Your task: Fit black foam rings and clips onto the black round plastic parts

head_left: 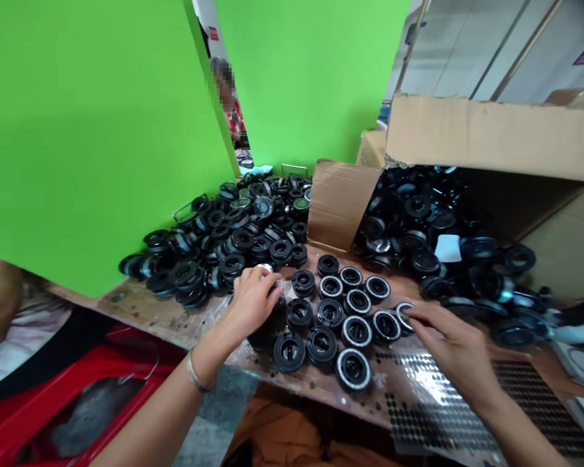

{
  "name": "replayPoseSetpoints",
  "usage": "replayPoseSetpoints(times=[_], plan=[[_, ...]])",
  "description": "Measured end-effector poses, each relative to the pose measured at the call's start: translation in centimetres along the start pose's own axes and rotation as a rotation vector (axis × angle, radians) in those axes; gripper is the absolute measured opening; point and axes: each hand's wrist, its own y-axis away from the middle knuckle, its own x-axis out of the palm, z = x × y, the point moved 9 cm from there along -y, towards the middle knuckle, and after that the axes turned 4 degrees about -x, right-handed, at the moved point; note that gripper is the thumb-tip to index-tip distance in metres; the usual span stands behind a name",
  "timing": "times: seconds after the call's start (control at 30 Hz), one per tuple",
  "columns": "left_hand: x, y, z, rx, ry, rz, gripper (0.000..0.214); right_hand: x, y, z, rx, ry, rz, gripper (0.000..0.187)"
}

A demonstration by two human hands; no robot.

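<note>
Several round black parts with silver rims lie in rows on the worn wooden table in front of me. My left hand curls over a black part at the left end of the rows, fingers closed around it. My right hand reaches in from the right, its fingertips pinching the rim of the black part at the right end of a row. A bracelet sits on my left wrist.
A big heap of the same black parts lies at the back left against green panels. An open cardboard box on its side spills more parts. A perforated metal sheet and a red crate flank me. Another person works behind the panels.
</note>
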Motion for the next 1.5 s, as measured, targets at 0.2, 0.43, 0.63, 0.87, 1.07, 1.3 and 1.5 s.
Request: replayPoseSetpoints(times=[0.2,0.43,0.63,0.87,1.07,1.3,1.5], plan=[[1.0,2.2,-0.1,0.003,0.027,-0.018,0.032,10.2,-6.0,7.0,-0.283,-0.111,0.126,0.018],[2.0,1.9,-0.5,0.012,0.025,-0.024,0.037,17.4,-9.3,8.5,-0.409,0.095,0.275,0.023],[2.6,1.4,-1.2,0.039,0.012,-0.012,0.039,19.1,-9.1,8.2,-0.431,0.188,0.381,0.023],[2.2,1.3,-1.8,0.06,-0.049,-0.036,0.036,18.8,-9.2,7.7,-0.418,0.119,0.463,0.023],[1.8,1.4,-2.2,0.085,-0.087,-0.06,0.034,17.8,-9.3,6.0,-0.306,0.134,0.437,0.02],[1.8,0.8,-3.1,0.141,-0.162,-0.045,0.032,18.3,-9.1,7.9,-0.32,0.319,0.518,0.02],[2.0,0.0,-2.6,0.141,-0.251,-0.083,0.04,8.5,-5.9,5.7,-0.123,0.123,0.178,0.015]])
